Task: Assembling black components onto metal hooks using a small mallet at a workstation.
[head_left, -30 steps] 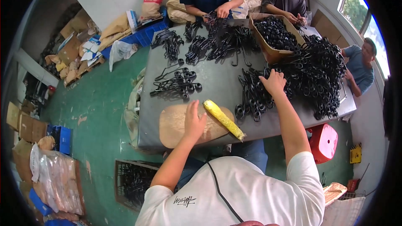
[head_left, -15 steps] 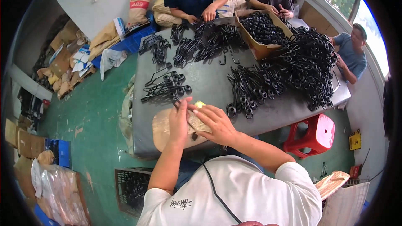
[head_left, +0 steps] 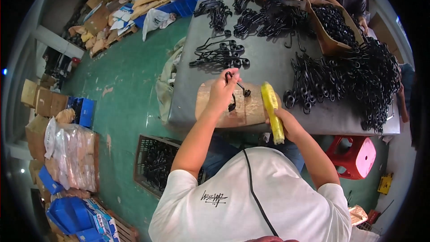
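My left hand [head_left: 221, 92] is closed on a bent black metal rod [head_left: 240, 84] with small round black ends, holding it over a pale wooden board [head_left: 256, 113] at the table's near edge. A yellow bar-shaped tool [head_left: 271, 111], seemingly wrapped in tape, is gripped in my right hand [head_left: 288, 124]. It points away from me over the board's right side, apart from the rod. Just beyond the board lies a small group of similar black rods [head_left: 220, 56] with round ends.
Black hooked parts [head_left: 358, 74] are heaped on the table's right, beside a carton [head_left: 332, 50] of small black pieces. Two people work across the table; another is partly visible at right. A red stool [head_left: 358, 157] stands at right, and a crate [head_left: 150, 183] of black parts sits left of me.
My hands have moved apart. The yellow tool, mostly hidden before, now shows in my right hand, and the rod in my left is raised and tilted. The view has shifted leftward.
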Available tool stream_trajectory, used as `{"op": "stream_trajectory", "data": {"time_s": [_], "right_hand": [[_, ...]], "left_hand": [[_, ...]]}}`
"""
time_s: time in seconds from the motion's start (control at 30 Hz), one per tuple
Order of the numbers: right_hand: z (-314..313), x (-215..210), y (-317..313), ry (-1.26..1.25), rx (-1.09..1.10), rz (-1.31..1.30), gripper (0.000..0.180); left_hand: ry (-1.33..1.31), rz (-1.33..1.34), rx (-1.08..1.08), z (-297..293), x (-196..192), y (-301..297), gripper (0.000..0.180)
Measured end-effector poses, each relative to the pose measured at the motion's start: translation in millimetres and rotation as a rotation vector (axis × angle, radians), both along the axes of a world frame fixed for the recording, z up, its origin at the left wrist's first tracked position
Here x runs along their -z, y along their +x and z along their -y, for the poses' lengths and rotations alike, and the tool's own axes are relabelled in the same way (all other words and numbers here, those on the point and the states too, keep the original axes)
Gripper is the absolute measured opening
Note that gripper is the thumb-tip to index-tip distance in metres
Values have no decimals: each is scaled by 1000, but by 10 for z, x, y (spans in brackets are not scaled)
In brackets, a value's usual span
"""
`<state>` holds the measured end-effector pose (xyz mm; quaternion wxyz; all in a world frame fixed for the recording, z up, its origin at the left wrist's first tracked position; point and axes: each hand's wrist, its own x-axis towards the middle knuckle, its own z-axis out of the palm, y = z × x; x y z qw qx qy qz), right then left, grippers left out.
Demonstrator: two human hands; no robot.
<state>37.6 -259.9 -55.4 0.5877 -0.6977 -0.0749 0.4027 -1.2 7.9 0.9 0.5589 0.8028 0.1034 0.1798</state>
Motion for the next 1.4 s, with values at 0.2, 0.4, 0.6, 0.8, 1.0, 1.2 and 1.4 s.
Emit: {"op": "stream_trajectory", "data": {"time_s": [0.2,0.4,0.6,0.8,1.0,1.2,1.4], "right_hand": [[-186,-364,-229,40,78,543,72],[-537,-787,-177,119,20,801,77],[-595,96,134,-164,-131,574,74],[-368,-806,-123,-42,34,516,72],[-353,-962,-335,163,207,967,71],[-530,-205,-74,-272,-273,587,71],[-373,-113,-58,-259,-45,909,69]], "left_hand": [[157,-68,-41,-160,-141,-32,31],[295,-53,-13,-199,-124,-26,29],[137,27,-13,-61,-101,-48,22],[-206,157,-107,186,-97,-231,17],[45,139,2,379,-49,-207,16],[109,125,-46,341,11,-200,17],[177,169,-197,284,-100,-208,7]]}}
